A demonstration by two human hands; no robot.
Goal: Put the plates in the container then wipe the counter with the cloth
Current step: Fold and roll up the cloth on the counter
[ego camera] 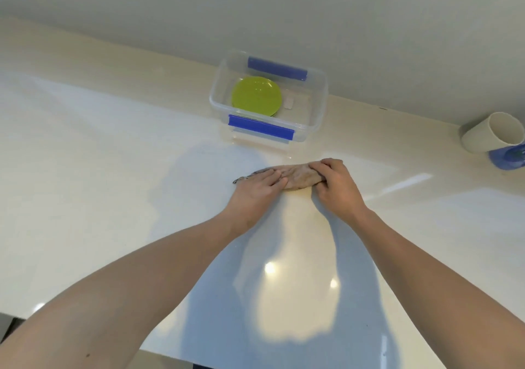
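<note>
The cloth (pixel 295 177) lies bunched into a long roll on the table (pixel 113 147), just in front of the container (pixel 318 104) and a little toward you, which puts it where your wiping can start on open surface. Your left hand (pixel 255 189) rests flat on its left part, fingers stretched over the fabric, so your grip there is spread and pressing down, not pinching. Your right hand (pixel 338 182) is curled over the right end with the fingers wrapped into the folds, clamped on the cloth. Held this way, one hand pins and the other gathers, which reads as shaping the cloth into a pad before you push it (a loose cloth would only skid about).

Behind it, the clear container with blue clips stands open near the wall. The green plates (pixel 256 96) lie flat on its floor toward the left side, and an edge showing under the top one suggests a stack, though you cannot count them from here. Something small and pale sits beside them inside; it is too faint to name. With the plates already in, the first half of the task looks done and the wiping is the step in hand.

Off to your right, a cup (pixel 494 138) lies on its side near the wall, well apart from the cloth. Mind it if your strokes sweep that way, since a tipped cup may roll when nudged.
</note>
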